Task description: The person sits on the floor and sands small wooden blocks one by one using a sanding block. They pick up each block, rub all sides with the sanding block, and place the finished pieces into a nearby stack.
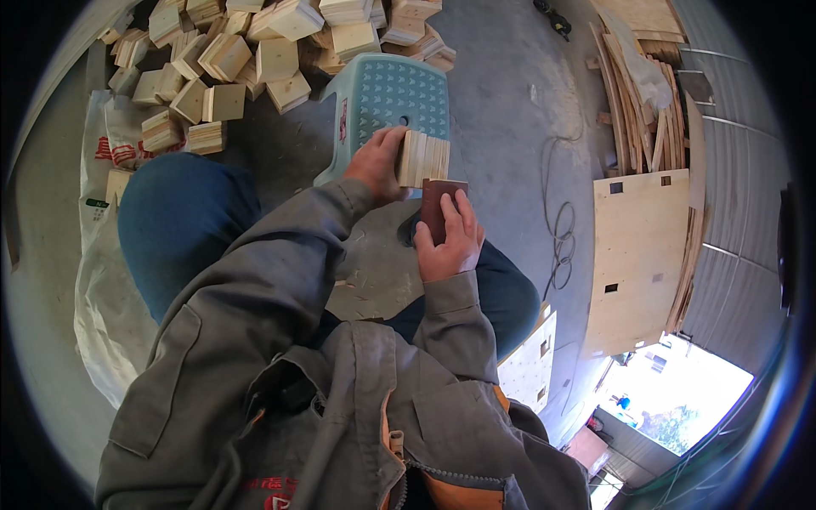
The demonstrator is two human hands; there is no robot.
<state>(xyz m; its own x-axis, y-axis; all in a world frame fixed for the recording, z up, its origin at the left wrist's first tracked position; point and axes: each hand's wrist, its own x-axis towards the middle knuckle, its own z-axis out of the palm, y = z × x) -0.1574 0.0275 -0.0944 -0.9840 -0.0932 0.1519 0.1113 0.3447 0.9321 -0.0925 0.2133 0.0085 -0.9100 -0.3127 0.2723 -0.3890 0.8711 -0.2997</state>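
Observation:
My left hand (376, 163) grips a stack of several thin pale wooden pieces (424, 158), held on edge on the light blue plastic stool (391, 98). My right hand (452, 236) holds a dark reddish-brown sanding block (439, 202), pressed against the lower edge of the stack. Both forearms in grey jacket sleeves come up from below, and my blue-trousered knees sit on either side.
A heap of pale wooden blocks (255, 51) lies on the concrete floor behind the stool. A white printed sack (106, 255) lies at the left. Plywood sheets and strips (642, 238) lean at the right, with a loose cable (561, 229) nearby.

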